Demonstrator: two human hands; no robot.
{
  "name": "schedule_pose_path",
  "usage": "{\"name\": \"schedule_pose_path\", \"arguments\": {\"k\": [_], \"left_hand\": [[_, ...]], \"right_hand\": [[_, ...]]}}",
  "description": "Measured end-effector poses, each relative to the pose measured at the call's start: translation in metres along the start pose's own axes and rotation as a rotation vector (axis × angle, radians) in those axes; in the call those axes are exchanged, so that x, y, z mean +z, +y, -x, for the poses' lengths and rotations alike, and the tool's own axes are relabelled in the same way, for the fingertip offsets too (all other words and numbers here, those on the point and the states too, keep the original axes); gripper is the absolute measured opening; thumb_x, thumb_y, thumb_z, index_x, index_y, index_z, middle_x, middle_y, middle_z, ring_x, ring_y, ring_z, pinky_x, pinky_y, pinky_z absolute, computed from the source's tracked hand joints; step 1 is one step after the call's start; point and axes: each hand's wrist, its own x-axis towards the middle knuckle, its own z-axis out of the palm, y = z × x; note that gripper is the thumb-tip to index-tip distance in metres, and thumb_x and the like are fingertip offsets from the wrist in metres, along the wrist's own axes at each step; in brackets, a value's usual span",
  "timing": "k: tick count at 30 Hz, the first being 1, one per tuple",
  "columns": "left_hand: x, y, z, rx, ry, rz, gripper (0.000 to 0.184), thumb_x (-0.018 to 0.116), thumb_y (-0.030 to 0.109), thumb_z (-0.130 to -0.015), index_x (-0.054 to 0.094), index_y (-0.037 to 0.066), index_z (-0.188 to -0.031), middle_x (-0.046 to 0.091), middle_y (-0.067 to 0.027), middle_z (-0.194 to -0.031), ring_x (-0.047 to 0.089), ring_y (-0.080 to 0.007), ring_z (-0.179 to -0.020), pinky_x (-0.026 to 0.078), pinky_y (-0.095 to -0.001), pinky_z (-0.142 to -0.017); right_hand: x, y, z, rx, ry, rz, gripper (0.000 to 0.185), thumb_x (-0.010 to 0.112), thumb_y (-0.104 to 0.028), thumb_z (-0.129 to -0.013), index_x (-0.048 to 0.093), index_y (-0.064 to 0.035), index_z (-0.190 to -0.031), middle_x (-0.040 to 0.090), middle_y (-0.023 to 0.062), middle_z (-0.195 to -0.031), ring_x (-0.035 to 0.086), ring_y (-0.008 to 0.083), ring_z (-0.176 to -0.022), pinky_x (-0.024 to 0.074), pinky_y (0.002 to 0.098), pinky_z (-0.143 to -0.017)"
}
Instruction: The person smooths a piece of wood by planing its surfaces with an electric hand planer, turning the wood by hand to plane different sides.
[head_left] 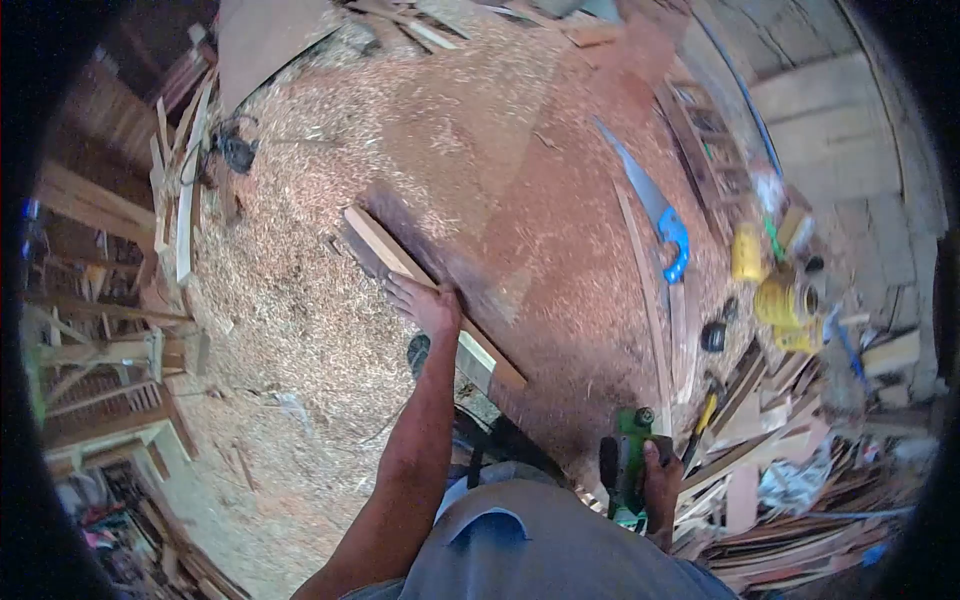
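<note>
My left hand [425, 306] lies across a narrow wooden plank [381, 243], its fingers stretched out over the far side and the thumb apart. The plank rests lengthwise on a darker wooden surface [425, 236] low among the shavings. Down at the right, my right hand [660, 482] is closed round the handle of a green electric planer [629, 460], held beside my body and apart from the plank. The planer's underside is not visible.
Wood shavings [290, 290] cover the floor. To the right lie a blue-handled handsaw [655, 205], long thin strips [645, 285], a hammer [703, 420] and yellow containers [780, 300]. Offcuts [770, 440] pile up at lower right; timber [190, 200] leans at left.
</note>
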Motion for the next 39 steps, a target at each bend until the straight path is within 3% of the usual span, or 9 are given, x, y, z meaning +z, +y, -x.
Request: {"name": "schedule_pose_path", "arguments": {"k": [6,8,11,14,18,21,28,31,39], "left_hand": [[0.011,0.027,0.064,-0.166,-0.042,-0.224,0.13,0.078,0.066,-0.086,0.005,-0.002,-0.169,0.008,-0.0343,-0.174,0.006,-0.0543,-0.161,0.015,-0.0641,-0.129],[0.016,0.011,0.059,-0.041,0.037,-0.058,0.124,0.076,0.067,-0.088,0.011,-0.003,-0.168,0.013,-0.0349,-0.173,0.01,-0.055,-0.16,0.016,-0.0622,-0.13],[0.019,-0.091,0.017,-0.031,0.08,0.481,0.1,0.068,0.056,-0.1,0.024,-0.005,-0.166,0.029,-0.0336,-0.169,0.03,-0.049,-0.155,0.025,-0.0498,-0.13],[-0.039,-0.093,0.042,-0.19,0.258,0.242,0.074,0.064,0.043,-0.104,0.046,-0.009,-0.155,0.049,-0.0336,-0.157,0.051,-0.0439,-0.143,0.041,-0.0474,-0.119],[-0.056,-0.098,0.046,-0.129,0.247,0.382,0.066,0.065,0.04,-0.103,0.058,-0.01,-0.145,0.062,-0.0339,-0.141,0.062,-0.045,-0.129,0.047,-0.0501,-0.11],[-0.043,-0.079,0.049,-0.053,0.161,0.279,0.064,0.068,0.04,-0.102,0.061,-0.009,-0.143,0.064,-0.0335,-0.136,0.063,-0.0449,-0.124,0.049,-0.0492,-0.107],[0.003,0.008,0.053,0.103,0.032,-0.224,0.117,0.088,0.054,-0.077,0.03,0.004,-0.165,0.052,-0.0372,-0.145,0.056,-0.0543,-0.132,0.049,-0.0564,-0.109],[-0.001,0.001,0.054,0.167,0.07,-0.028,0.095,0.082,0.047,-0.085,0.043,0.003,-0.159,0.057,-0.0375,-0.139,0.055,-0.0553,-0.129,0.047,-0.0577,-0.11],[-0.015,-0.03,0.074,0.187,0.144,-0.127,0.057,0.057,0.045,-0.105,0.062,0.004,-0.145,0.06,-0.028,-0.132,0.052,-0.0451,-0.122,0.039,-0.0559,-0.111]], "right_hand": [[-0.039,0.045,-0.004,-0.067,-0.021,0.119,0.038,0.071,-0.038,-0.103,0.075,-0.0012,-0.11,0.071,0.0038,-0.087,0.061,0.0135,-0.071,0.0493,0.033,-0.065],[-0.042,0.06,-0.015,-0.334,0.033,0.14,0.04,0.071,-0.042,-0.103,0.073,-0.0022,-0.11,0.068,0.005,-0.08,0.06,0.0144,-0.065,0.0494,0.035,-0.061],[-0.044,0.08,-0.028,-0.216,-0.049,0.143,0.037,0.072,-0.04,-0.103,0.071,-0.0031,-0.11,0.065,0.0041,-0.076,0.058,0.0129,-0.062,0.0486,0.035,-0.058],[-0.044,0.09,-0.03,-0.158,-0.047,0.153,0.035,0.074,-0.036,-0.102,0.07,-0.0028,-0.11,0.063,0.0031,-0.073,0.057,0.0119,-0.058,0.0468,0.0333,-0.053],[-0.046,0.07,-0.02,-0.103,-0.124,0.081,0.042,0.072,-0.036,-0.103,0.069,0.0044,-0.114,0.077,0.0206,-0.1,0.072,0.0334,-0.09,0.0554,0.0449,-0.085],[-0.048,0.051,-0.011,-0.031,-0.129,0.075,0.042,0.073,-0.037,-0.103,0.069,0.0045,-0.113,0.076,0.019,-0.099,0.07,0.0302,-0.088,0.0549,0.044,-0.085],[-0.046,0.053,-0.017,-0.13,-0.106,0.114,0.036,0.071,-0.032,-0.104,0.068,0.0033,-0.112,0.074,0.0162,-0.099,0.069,0.0275,-0.092,0.0538,0.0432,-0.086],[-0.041,0.068,-0.017,-0.186,-0.118,0.013,0.032,0.069,-0.034,-0.106,0.071,-0.0028,-0.116,0.061,0.0006,-0.071,0.054,0.0115,-0.056,0.0454,0.0329,-0.053],[-0.039,0.07,-0.011,-0.174,-0.078,-0.013,0.028,0.069,-0.031,-0.107,0.072,-0.0024,-0.106,0.062,-0.0019,-0.075,0.055,0.0094,-0.064,0.0452,0.0302,-0.058]]}}
